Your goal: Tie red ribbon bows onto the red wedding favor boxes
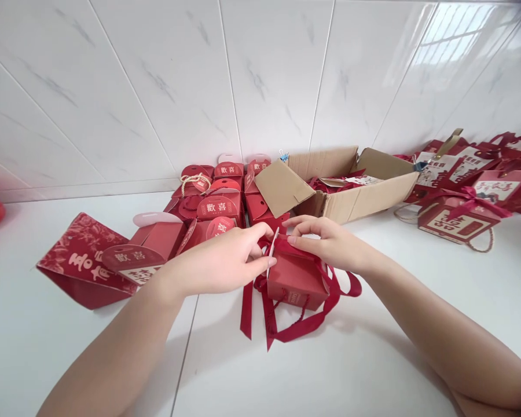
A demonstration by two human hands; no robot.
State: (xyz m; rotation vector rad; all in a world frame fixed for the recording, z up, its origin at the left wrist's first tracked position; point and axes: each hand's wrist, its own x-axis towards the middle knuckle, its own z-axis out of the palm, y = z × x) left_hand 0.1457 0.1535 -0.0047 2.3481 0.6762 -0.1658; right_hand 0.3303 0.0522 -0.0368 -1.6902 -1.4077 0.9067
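Observation:
A small red gift box point(297, 272) stands on the white surface in front of me, with a twisted cord on its near side. Dark red ribbon point(304, 331) loops around it, and its loose ends trail towards me. At the box's left end my left hand point(232, 260) is closed, thumb and fingers pinching a thin card point(272, 250) seen edge-on. My right hand point(330, 240) bends over the box top, its thumb and fingertips closed on the ribbon there. What lies under the right fingers is partly hidden.
Several red gift boxes point(219, 207) cluster behind my left hand. A red printed bag point(80, 255) lies at left. Behind the work an open cardboard box point(364, 200) holds red pieces. Finished-looking boxes and bags point(460, 223) stand at right, against the tiled wall point(278, 75).

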